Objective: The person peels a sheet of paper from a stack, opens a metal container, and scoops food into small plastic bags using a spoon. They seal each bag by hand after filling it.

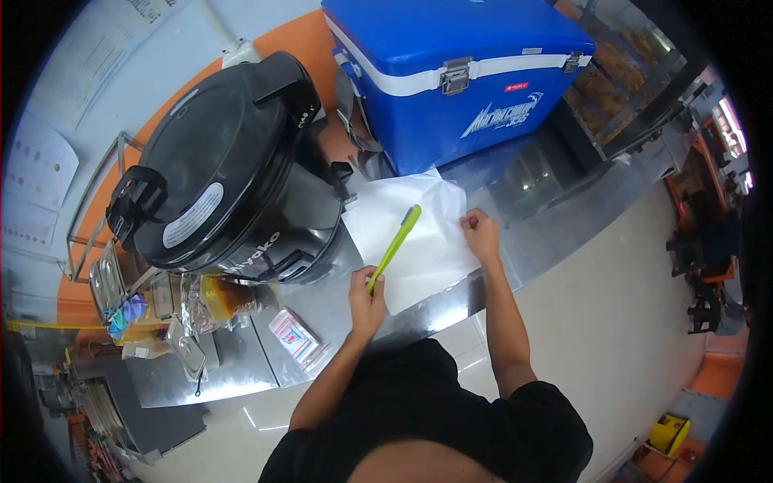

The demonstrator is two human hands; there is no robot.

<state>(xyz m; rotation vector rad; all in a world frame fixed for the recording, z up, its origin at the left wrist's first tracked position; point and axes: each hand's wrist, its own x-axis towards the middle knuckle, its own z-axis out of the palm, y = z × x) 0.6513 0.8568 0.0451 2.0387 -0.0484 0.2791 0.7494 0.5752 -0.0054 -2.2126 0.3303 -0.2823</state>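
A long, slim lime-green tool [394,245] with a grey patch near its far end rises slantwise from my left hand [366,304]; its exact kind is unclear. The fingers of that hand are closed round its lower end, beside the left edge of a white paper sheet [419,266]. The sheet lies creased on the steel counter [547,217], its near part reaching the counter's front edge. My right hand [481,236] has its fingers pinched at the sheet's right edge.
A large black cooker [233,169] marked Miyako stands on the left. Behind the sheet is a blue cooler box [475,97] with white trim. Bagged sauces [225,298], a small printed packet [295,338] and a metal lidded container [189,354] lie along the counter's left part.
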